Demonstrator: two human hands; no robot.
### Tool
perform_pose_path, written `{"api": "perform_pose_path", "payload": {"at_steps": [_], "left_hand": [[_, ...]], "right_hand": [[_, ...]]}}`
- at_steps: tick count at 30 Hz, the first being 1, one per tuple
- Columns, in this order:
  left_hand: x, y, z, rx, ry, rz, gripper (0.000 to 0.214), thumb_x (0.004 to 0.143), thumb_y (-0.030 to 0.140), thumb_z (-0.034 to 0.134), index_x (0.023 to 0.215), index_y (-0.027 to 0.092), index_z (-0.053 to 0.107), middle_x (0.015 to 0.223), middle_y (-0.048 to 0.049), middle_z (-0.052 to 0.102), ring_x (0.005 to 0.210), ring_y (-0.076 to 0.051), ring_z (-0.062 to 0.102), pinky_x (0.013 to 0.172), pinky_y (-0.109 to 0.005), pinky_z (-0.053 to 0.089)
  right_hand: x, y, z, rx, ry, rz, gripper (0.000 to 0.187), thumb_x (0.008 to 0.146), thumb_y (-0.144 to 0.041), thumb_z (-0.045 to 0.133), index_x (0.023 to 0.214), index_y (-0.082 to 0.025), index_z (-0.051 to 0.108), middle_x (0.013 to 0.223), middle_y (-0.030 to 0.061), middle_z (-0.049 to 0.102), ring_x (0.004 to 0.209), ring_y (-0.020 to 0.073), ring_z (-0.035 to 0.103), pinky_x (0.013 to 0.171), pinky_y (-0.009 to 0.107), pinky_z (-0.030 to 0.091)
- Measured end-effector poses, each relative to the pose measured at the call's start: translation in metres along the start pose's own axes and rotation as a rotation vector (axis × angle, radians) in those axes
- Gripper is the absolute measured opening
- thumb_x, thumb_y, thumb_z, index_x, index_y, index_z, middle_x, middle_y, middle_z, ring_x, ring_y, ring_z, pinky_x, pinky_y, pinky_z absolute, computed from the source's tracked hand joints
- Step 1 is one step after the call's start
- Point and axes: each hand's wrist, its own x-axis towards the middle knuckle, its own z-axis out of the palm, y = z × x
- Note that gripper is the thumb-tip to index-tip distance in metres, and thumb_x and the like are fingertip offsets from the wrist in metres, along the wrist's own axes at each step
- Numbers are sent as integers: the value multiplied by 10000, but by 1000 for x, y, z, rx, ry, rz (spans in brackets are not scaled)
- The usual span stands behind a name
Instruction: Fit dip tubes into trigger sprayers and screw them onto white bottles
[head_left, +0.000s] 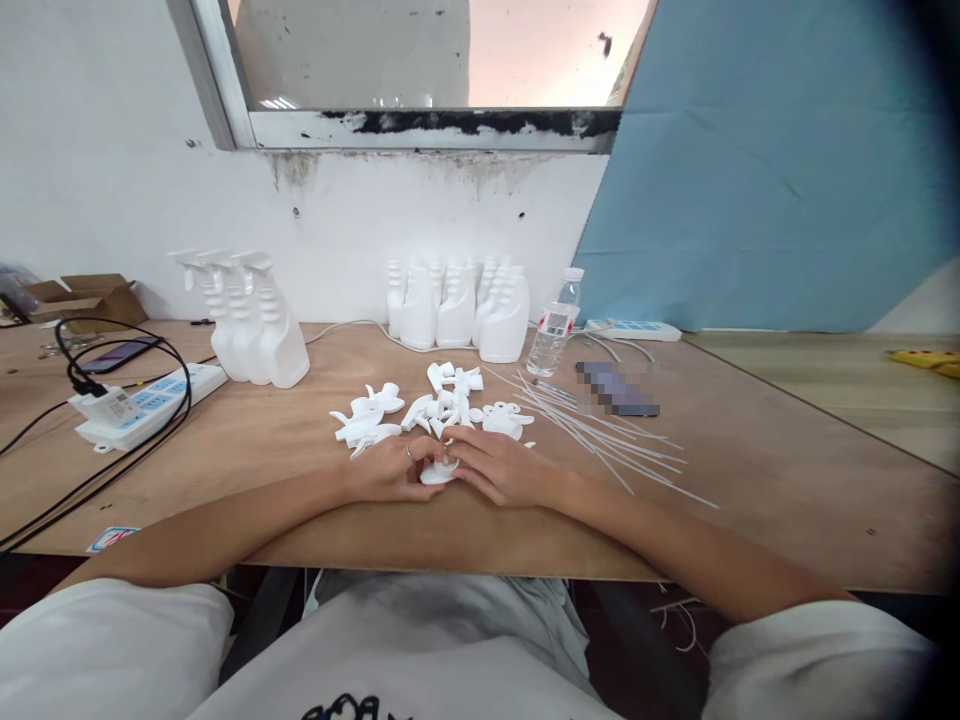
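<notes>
Both my hands rest on the wooden table [750,470] near its front edge and meet around one small white plastic spray-head part [437,474]. My left hand [391,470], with a ring on one finger, curls its fingers against the part's left side. My right hand [501,468] presses its fingertips on the part from the right and above. Just beyond my hands lies a loose heap of white trigger spray heads [420,410]. To the right of the heap, several thin white dip tubes [600,435] are fanned out on the table.
Three assembled white spray bottles [255,320] stand back left, several capless white bottles [457,310] at the back middle beside a clear water bottle [553,330]. A power strip with black cables [142,405] lies at left, a cardboard box [86,298] far left, another strip [637,329] back right.
</notes>
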Motion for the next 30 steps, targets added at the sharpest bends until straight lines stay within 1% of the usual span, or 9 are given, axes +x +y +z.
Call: {"api": "perform_pose_path", "payload": {"at_steps": [5,9,15,18,22,24,26,28,30], "left_hand": [[-1,4,-2,-75,0,-49,255,850,369,626,985,199,492,864,-9,665,723,-136,622,649,-234,475],[-1,4,-5,-72,-6,-62,250,842,374,625,954,206,479,820,6,637,674,-129,594,615,-229,456],[1,5,-6,-62,-13,-79,262,822,377,649,932,208,481,833,2,628,689,-140,595,634,-241,458],[4,7,-7,-99,-39,-130,271,797,346,673,948,209,493,839,9,631,689,-137,596,635,-239,454],[7,9,-5,-165,-83,-200,354,781,350,687,1040,218,484,784,32,605,641,-122,572,597,-227,437],[8,9,-3,-179,-91,-222,410,776,361,688,1097,219,477,754,40,582,627,-121,560,590,-225,430],[9,9,-2,-175,-105,-224,423,773,355,682,1123,220,486,743,41,565,617,-118,543,586,-226,419],[9,9,-2,-167,-115,-208,412,767,333,677,1122,218,501,771,31,563,617,-113,523,586,-225,413],[10,10,-3,-158,-118,-185,401,760,310,674,1116,213,515,813,17,568,637,-114,514,598,-227,418]], "right_hand": [[1,-2,-2,-59,-29,27,260,1004,-261,389,1150,-125,555,1321,196,543,1036,245,619,888,406,526],[3,-3,-1,-66,-64,29,295,999,-251,385,1214,-119,538,1336,198,528,1061,258,599,898,429,510],[4,-4,-2,108,-52,53,283,990,-219,420,1237,-156,543,1358,175,514,1187,251,536,997,432,453],[2,0,-3,290,3,60,249,981,-246,472,1196,-175,576,1345,167,500,1211,235,517,1024,417,440],[1,13,-11,429,161,44,247,981,-302,492,1163,-180,605,1288,157,532,1215,230,524,1039,417,427],[-2,24,-21,402,241,116,260,986,-320,475,1172,-195,607,1217,135,600,1170,232,561,1016,412,440],[-8,41,-33,295,287,231,251,991,-331,448,1068,-205,652,1059,100,682,1027,227,625,931,382,472],[-18,64,-47,73,247,398,297,981,-345,434,933,-190,683,923,98,711,876,233,640,833,362,467],[-32,89,-58,-168,66,573,338,963,-335,416,853,-169,689,834,117,708,773,242,626,727,340,424]]}}
